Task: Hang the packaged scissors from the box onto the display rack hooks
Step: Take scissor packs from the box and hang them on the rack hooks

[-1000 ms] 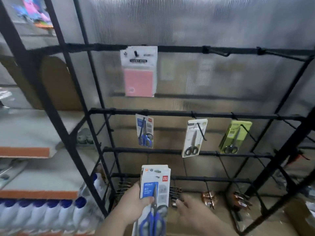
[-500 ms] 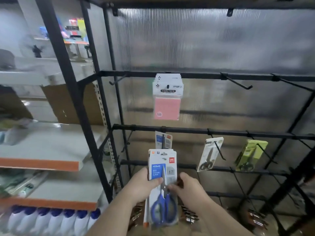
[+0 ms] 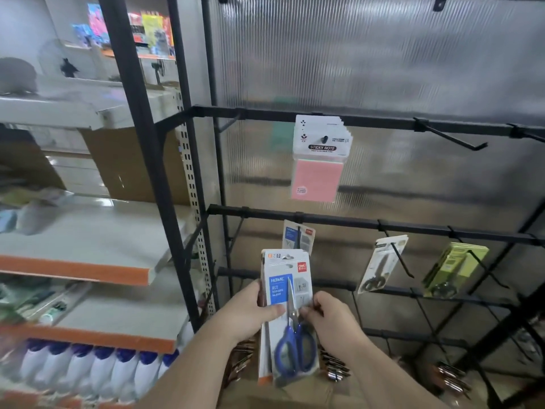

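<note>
Head view: my left hand [image 3: 250,314] and right hand [image 3: 333,320] grip scissors packs [image 3: 287,290] below the hook [image 3: 299,231].
I should lift one squarely onto it.

Matt black metal rack [image 3: 324,218], glossy card scissors pack [image 3: 287,293].

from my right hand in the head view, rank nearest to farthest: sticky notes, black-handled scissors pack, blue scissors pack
1. blue scissors pack, gripped by the right hand
2. black-handled scissors pack, hanging up and right
3. sticky notes, hanging highest, above the hand
</note>
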Motion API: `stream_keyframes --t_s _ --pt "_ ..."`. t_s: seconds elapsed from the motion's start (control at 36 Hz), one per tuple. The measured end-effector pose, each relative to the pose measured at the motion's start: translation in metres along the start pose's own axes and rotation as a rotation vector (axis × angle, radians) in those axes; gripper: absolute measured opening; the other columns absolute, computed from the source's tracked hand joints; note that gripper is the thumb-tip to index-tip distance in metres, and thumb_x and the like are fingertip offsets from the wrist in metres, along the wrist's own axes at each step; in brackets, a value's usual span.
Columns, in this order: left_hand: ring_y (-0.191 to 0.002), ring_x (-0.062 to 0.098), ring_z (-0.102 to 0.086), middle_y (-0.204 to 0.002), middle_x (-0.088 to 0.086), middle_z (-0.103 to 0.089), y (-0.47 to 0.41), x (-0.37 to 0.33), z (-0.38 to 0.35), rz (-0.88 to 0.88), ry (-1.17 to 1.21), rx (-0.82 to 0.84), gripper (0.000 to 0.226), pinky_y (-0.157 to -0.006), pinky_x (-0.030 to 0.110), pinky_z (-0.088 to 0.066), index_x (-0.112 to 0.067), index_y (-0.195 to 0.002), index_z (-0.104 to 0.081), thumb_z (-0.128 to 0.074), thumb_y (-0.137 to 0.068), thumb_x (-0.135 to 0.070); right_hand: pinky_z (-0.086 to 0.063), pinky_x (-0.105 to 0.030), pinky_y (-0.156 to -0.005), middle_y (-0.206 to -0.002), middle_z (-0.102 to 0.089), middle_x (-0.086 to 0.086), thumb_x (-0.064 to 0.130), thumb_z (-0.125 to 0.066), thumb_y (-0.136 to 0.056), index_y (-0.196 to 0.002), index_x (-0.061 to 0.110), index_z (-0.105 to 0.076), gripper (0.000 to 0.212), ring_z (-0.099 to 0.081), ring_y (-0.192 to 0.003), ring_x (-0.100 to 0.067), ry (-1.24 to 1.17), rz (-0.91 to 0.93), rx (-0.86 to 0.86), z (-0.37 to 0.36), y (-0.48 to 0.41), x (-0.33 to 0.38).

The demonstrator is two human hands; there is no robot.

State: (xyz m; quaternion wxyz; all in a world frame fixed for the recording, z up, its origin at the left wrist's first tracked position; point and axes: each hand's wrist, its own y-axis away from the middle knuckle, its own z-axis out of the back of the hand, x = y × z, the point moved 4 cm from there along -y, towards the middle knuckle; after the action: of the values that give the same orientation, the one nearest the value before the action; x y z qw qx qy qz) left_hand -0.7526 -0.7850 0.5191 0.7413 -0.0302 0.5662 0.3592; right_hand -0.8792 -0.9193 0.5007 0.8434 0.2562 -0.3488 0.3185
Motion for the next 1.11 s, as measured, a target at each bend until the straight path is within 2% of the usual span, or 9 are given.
stream_keyframes --t_s 0.31,0.44,0.58,0.67,0.75,0.83,0.92,1.03,1.11 --pt "-0.097 0.011 -0.073 -0.109 -0.007 -0.075 0.003 0.011 0.002 0.046 0.044 0.089 0.032 -0.071 0.031 -0.057 -0.037 -0.114 -0.056 -0.069 -0.093 -0.017 -0.041 -0.014 -0.053 -0.081 -0.067 0.005 0.024 -0.058 -0.099 -0.079 0.011 -0.054 0.024 -0.059 -0.072 -0.006 -0.023 -0.035 -0.017 -0.005 0.004 -0.008" --pt "-0.097 0.012 -0.073 -0.105 -0.007 -0.076 0.005 0.015 0.002 0.043 0.081 0.068 0.028 -0.079 0.040 -0.060 -0.035 -0.112 -0.059 -0.069 -0.093 -0.017 -0.043 -0.017 -0.056 -0.077 -0.068 0.006 0.024 -0.056 -0.100 -0.076 0.016 -0.055 0.025 -0.059 -0.070 -0.006 -0.065 -0.044 -0.021 -0.004 0.008 -0.008" --pt "-0.094 0.012 -0.074 -0.104 -0.006 -0.077 0.006 0.017 0.004 0.041 0.160 0.058 0.025 -0.067 0.032 -0.058 -0.028 -0.114 -0.061 -0.066 -0.095 -0.012 -0.058 -0.032 -0.071 -0.081 -0.074 0.003 0.023 -0.055 -0.100 -0.086 0.014 -0.064 0.019 -0.069 -0.079 -0.013 -0.198 -0.091 -0.011 -0.003 0.010 -0.013" --pt "-0.096 0.014 -0.074 -0.103 -0.008 -0.077 0.006 0.018 0.007 0.035 0.158 0.046 0.026 -0.075 0.040 -0.061 -0.030 -0.114 -0.061 -0.065 -0.095 -0.013 -0.060 -0.039 -0.078 -0.084 -0.075 0.006 0.026 -0.054 -0.100 -0.087 0.018 -0.065 0.019 -0.072 -0.083 -0.014 -0.221 -0.098 0.000 -0.004 0.009 -0.017" --pt "-0.098 0.011 -0.072 -0.103 -0.011 -0.076 0.005 0.020 0.012 0.025 0.070 -0.014 0.027 -0.088 0.043 -0.058 -0.034 -0.110 -0.061 -0.063 -0.094 -0.011 -0.057 -0.030 -0.069 -0.084 -0.075 0.009 0.025 -0.055 -0.100 -0.088 0.018 -0.066 0.018 -0.071 -0.081 -0.009 -0.207 -0.081 -0.027 -0.003 0.009 -0.017" --pt "-0.095 0.008 -0.068 -0.102 -0.013 -0.072 0.005 0.023 0.021 0.004 -0.032 -0.116 0.030 -0.088 0.034 -0.055 -0.034 -0.108 -0.060 -0.057 -0.092 -0.010 -0.056 -0.030 -0.071 -0.082 -0.075 0.009 0.024 -0.056 -0.100 -0.085 0.020 -0.066 0.018 -0.070 -0.080 -0.009 -0.197 -0.075 -0.072 0.001 0.007 -0.019" --pt "-0.094 0.009 -0.064 -0.102 -0.013 -0.067 0.009 0.028 0.031 0.004 -0.107 -0.174 0.028 -0.076 0.026 -0.049 -0.032 -0.111 -0.056 -0.054 -0.094 -0.010 -0.056 -0.030 -0.076 -0.084 -0.074 0.010 0.023 -0.055 -0.100 -0.089 0.026 -0.065 0.016 -0.069 -0.083 -0.008 -0.165 -0.079 -0.094 0.005 0.003 -0.024" --pt "-0.103 0.015 -0.061 -0.109 -0.008 -0.064 0.011 0.034 0.037 0.021 -0.188 -0.195 0.031 -0.088 0.032 -0.048 -0.030 -0.118 -0.052 -0.052 -0.095 -0.009 -0.052 -0.025 -0.078 -0.096 -0.072 0.013 0.015 -0.053 -0.101 -0.099 0.030 -0.062 0.017 -0.066 -0.091 -0.004 -0.170 -0.059 -0.078 0.005 -0.004 -0.026" --pt "-0.103 0.015 -0.061 -0.113 -0.008 -0.065 0.010 0.040 0.042 0.036 -0.223 -0.204 0.032 -0.093 0.037 -0.049 -0.031 -0.119 -0.054 -0.052 -0.094 -0.011 -0.045 -0.016 -0.066 -0.094 -0.068 0.015 0.015 -0.053 -0.100 -0.099 0.027 -0.060 0.014 -0.061 -0.087 0.000 -0.123 -0.061 -0.068 0.003 -0.010 -0.027"
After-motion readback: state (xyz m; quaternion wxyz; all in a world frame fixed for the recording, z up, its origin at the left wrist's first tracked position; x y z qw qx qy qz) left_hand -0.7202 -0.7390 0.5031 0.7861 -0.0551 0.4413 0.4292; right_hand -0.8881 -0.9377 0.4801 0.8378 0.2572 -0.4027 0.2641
